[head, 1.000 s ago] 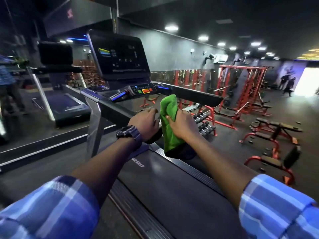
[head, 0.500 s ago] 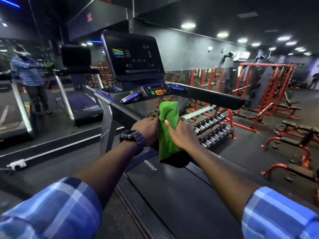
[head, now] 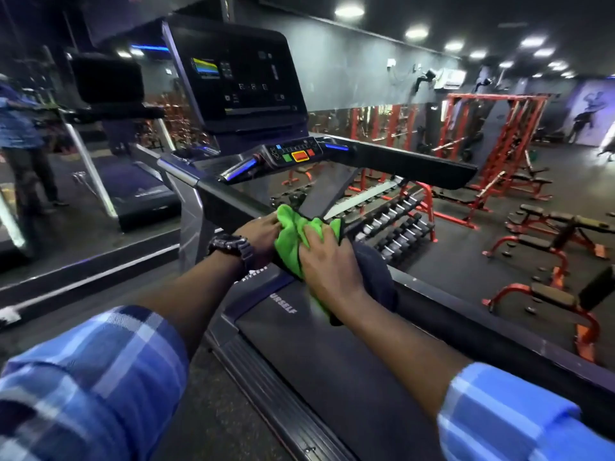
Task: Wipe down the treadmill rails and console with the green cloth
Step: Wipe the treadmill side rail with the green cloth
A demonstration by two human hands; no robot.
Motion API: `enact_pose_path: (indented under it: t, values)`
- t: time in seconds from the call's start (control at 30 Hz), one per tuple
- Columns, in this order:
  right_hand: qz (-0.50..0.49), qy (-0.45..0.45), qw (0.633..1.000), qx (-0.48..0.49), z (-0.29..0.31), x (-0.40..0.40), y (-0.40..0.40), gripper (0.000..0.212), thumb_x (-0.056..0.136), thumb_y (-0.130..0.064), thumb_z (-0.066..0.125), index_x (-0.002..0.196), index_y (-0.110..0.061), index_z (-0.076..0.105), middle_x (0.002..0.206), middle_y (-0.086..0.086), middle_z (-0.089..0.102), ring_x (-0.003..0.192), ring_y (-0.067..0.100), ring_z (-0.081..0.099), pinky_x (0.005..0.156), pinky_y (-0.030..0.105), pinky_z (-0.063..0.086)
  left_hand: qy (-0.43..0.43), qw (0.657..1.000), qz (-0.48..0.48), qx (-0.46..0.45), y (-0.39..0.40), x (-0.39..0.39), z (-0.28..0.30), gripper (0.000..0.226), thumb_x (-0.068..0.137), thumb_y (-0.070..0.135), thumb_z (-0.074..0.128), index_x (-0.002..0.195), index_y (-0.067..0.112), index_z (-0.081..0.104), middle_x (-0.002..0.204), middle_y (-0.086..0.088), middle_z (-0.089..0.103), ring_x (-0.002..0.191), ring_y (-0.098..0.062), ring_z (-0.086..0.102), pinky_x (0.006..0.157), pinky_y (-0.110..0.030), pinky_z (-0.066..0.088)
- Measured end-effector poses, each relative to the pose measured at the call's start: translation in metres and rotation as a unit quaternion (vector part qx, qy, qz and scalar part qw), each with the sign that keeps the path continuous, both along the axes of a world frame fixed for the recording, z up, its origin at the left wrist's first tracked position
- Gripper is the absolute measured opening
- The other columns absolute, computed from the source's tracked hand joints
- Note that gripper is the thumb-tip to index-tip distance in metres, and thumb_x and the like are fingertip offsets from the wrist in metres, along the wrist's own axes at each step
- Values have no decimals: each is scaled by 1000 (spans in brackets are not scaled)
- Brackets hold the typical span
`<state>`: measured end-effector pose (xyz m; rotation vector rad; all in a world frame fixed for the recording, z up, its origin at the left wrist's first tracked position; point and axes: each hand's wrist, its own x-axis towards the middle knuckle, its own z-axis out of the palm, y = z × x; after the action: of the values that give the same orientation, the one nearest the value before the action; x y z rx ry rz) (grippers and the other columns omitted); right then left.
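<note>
You held the green cloth [head: 293,242] bunched on the treadmill's left rail [head: 229,202], your left hand [head: 263,236] and right hand [head: 327,261] both curled round it; the lit console [head: 233,78] stood ahead. Beyond lay a dumbbell rack [head: 396,221], red frames [head: 492,134] and a dark gym floor [head: 466,247] under ceiling lights [head: 416,33].

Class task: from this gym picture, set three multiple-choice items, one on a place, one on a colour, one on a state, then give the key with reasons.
1. Where is the cloth?
A on the left rail
B on the belt
C on the console

2. What colour is the largest console button?
A blue
B orange-red
C white

3. What is the right hand doing?
A hanging idle
B pressing a button
C gripping the cloth

Key: 1 A, the cloth is bunched over the left rail; 2 B, it sits between a green and a red one; 3 C, its fingers curl over the cloth.
</note>
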<state>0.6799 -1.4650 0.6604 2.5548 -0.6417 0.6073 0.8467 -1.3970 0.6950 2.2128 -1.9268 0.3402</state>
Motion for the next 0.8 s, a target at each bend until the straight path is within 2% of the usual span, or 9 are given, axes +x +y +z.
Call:
enact_pose_path:
  t: [0.13,0.2,0.27,0.33,0.4,0.43,0.57,0.67,0.8]
  values:
    - [165,63,979,-105,-21,-57,-27,41,85,-27,54,126,-28,62,143,0,54,133,36,47,98,50,43,30,999,-12,-2,2,10,-5,56,84,16,44,138,4,41,144,-17,42,133,-31,42,112,-37,33]
    - [118,110,985,-66,-6,-57,-25,52,75,-30,58,127,-30,60,145,0,52,130,35,47,94,46,46,57,998,-18,-10,5,12,-3,61,80,16,40,140,7,41,147,-12,40,136,-26,39,113,-32,29]
    - [5,78,997,-1,8,-27,-9,65,64,-31,69,128,-32,57,142,1,52,123,33,49,87,43,50,74,997,-24,-14,3,15,1,64,77,30,36,138,13,45,147,-6,42,133,-23,42,108,-33,36]
    - [-44,47,998,8,5,8,8,55,68,-29,70,123,-31,59,140,3,54,120,34,51,88,45,48,62,997,-38,-8,-1,23,0,58,81,34,45,137,19,47,145,-3,45,130,-23,46,104,-34,40]
    - [13,61,996,-57,-14,27,9,29,83,-26,57,110,-27,68,137,6,59,126,37,53,96,53,45,60,997,-47,-6,-2,30,0,56,80,34,46,135,22,49,143,-1,48,128,-23,49,102,-34,42]
    - [55,89,990,-96,-26,25,5,26,86,-23,52,103,-24,72,132,6,63,127,37,54,100,57,43,69,996,-50,-8,-3,33,0,57,79,34,43,133,22,51,141,-1,50,126,-23,50,101,-33,43]
    - [194,170,947,-193,-45,-17,-15,26,88,-19,50,91,-23,76,119,-1,71,120,26,62,121,54,12,116,991,-66,-16,-1,33,-1,45,85,22,47,130,21,54,139,0,52,123,-25,53,96,-33,44]
    - [213,132,950,-187,-29,-37,-31,22,89,-23,59,106,-26,72,131,-2,64,128,27,55,113,53,26,68,996,-55,-28,-1,32,-3,60,75,11,49,133,24,50,140,0,51,124,-26,51,96,-37,46]
    - [82,66,987,-123,-11,-4,-6,48,74,-31,53,120,-31,64,139,-5,56,131,34,48,93,46,36,65,997,-41,-25,-3,30,-2,62,71,12,48,132,23,50,141,2,50,126,-24,50,97,-36,45]
